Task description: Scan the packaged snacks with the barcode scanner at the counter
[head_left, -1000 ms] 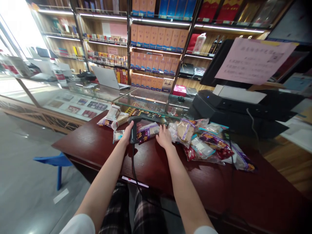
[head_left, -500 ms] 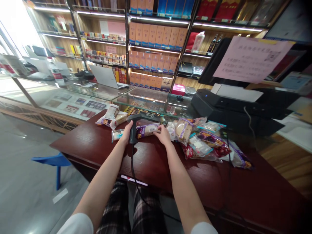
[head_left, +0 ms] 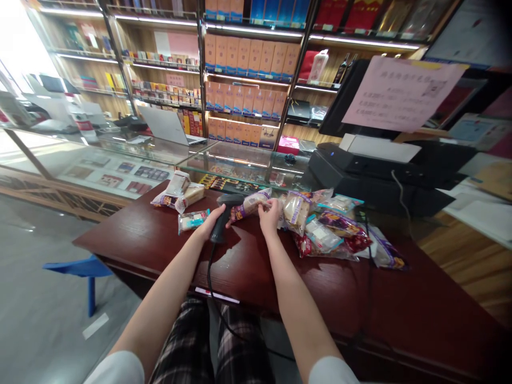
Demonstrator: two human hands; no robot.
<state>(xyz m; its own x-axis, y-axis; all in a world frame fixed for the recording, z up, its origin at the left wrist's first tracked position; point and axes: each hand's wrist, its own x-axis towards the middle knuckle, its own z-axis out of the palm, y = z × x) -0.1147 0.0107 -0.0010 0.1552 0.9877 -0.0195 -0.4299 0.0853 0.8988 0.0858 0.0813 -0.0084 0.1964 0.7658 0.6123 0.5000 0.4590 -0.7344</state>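
Note:
My left hand (head_left: 210, 221) is wrapped round the grip of a black handheld barcode scanner (head_left: 219, 226), whose cable runs down over the table's front edge. The scanner's head points right, at a purple and clear snack packet (head_left: 250, 204). My right hand (head_left: 270, 214) pinches that packet by its near right side, and it is tilted with its right end up. Left of the scanner lies a small blue and clear packet (head_left: 192, 220). Farther left, several bread packets (head_left: 184, 192) sit in a small pile. A larger heap of snack packets (head_left: 328, 229) lies to the right of my right hand.
A dark red wooden table (head_left: 248, 266) carries all the packets. Behind it stands a glass display counter (head_left: 240, 157) with a laptop (head_left: 168, 125). At the right are a black monitor with a pink sheet (head_left: 400, 96) and a black machine (head_left: 360, 170). A blue stool (head_left: 80, 266) stands left.
The packet in my right hand has tilted up at its right end and turned. The scanner has tipped over, its head now facing the packet. My view has shifted slightly.

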